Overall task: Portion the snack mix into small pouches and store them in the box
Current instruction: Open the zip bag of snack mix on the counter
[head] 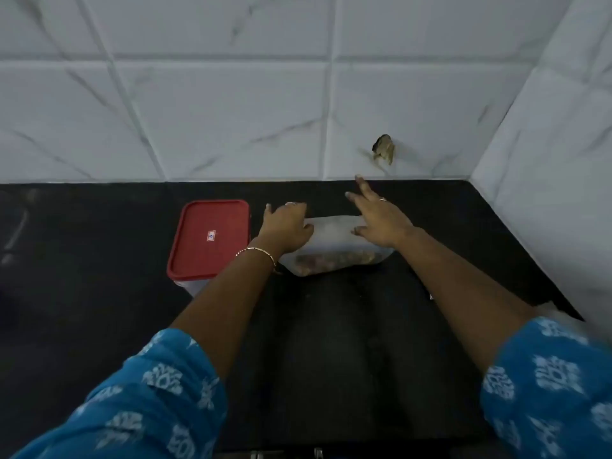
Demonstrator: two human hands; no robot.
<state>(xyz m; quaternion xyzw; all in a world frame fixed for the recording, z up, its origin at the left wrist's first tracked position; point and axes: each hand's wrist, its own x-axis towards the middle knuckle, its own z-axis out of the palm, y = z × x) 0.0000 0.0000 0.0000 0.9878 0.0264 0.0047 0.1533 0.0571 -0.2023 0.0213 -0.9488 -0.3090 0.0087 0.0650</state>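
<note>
A translucent plastic bag of brown snack mix point(334, 246) lies on the black counter point(331, 342) near the wall. My left hand point(284, 226) rests curled on the bag's left end. At the bag's right end my right hand point(381, 217) lies over the top, fingers spread and partly lifted. Left of the bag stands a clear box with a red lid point(210, 240), and the lid is on. No small pouches are visible.
White marble-look tiles form the back wall and the right side wall, which meet in a corner at the right. A chipped hole point(384, 149) marks the back wall above the bag. The counter's front edge lies at the bottom.
</note>
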